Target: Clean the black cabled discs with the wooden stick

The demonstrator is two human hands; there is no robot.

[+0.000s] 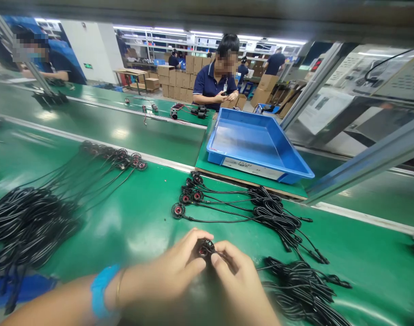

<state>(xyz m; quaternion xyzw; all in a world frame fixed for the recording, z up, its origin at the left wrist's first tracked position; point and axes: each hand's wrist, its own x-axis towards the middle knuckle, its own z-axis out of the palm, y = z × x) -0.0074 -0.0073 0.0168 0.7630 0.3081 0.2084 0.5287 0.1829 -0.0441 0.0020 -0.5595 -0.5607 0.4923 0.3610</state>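
Between my two hands is a small round black part with a red-ringed centre [204,248], held just above the green worktop [135,226]. Fingers and thumb of my left hand [179,262] close around its left side. My right hand [235,267] pinches its right side, where a black cable seems to run out under the fingers. Just beyond lie several similar round parts [178,210], joined by thin leads to coiled black cables [274,215]. Another bundle of black cables [305,285] rests to the right of my right hand.
A big heap of black cables [30,222] with round ends [135,159] spreads over the left. A blue tray [261,167] sits on a raised board past the metal rail. Across the line a co-worker [215,86] handles a small part. A metal post [369,154] slants at right.
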